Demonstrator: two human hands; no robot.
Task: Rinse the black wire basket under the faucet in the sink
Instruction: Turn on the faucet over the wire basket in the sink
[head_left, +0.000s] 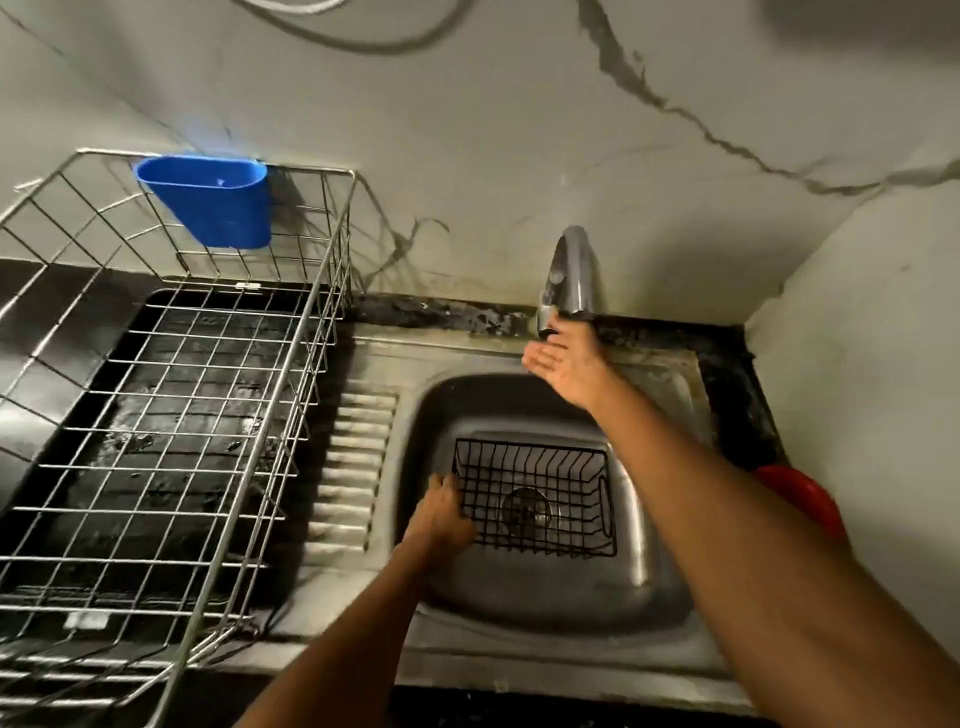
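The black wire basket (540, 499) sits low in the steel sink (447, 405), over the round drain. My left hand (441, 514) grips the basket's left rim. Behind the sink, at the wall, rises the curved metal faucet (569, 270). My right hand (566, 364) is held palm up with fingers spread just below the faucet's spout, touching or nearly touching it and holding nothing. I see no water stream.
A large steel wire dish rack (171, 415) on a black tray fills the counter to the left, with a blue plastic cup holder (213, 202) hung on its back rim. A red object (800, 499) lies at the right, against the wall.
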